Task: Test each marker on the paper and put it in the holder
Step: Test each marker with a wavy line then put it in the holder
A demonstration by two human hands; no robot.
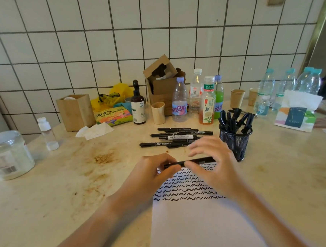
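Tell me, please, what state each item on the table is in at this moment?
Black marker: level, held above the paper by both hands.
Left hand: grips one end.
Right hand: pinches the barrel.
Paper: flat, top rows scribbled.
Mesh holder: upright, holding markers.
Loose markers: lying piled.
Cardboard box: flaps open.

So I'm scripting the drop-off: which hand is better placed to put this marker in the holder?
Right hand: it already pinches the marker, and the mesh holder stands just beyond it on that side.
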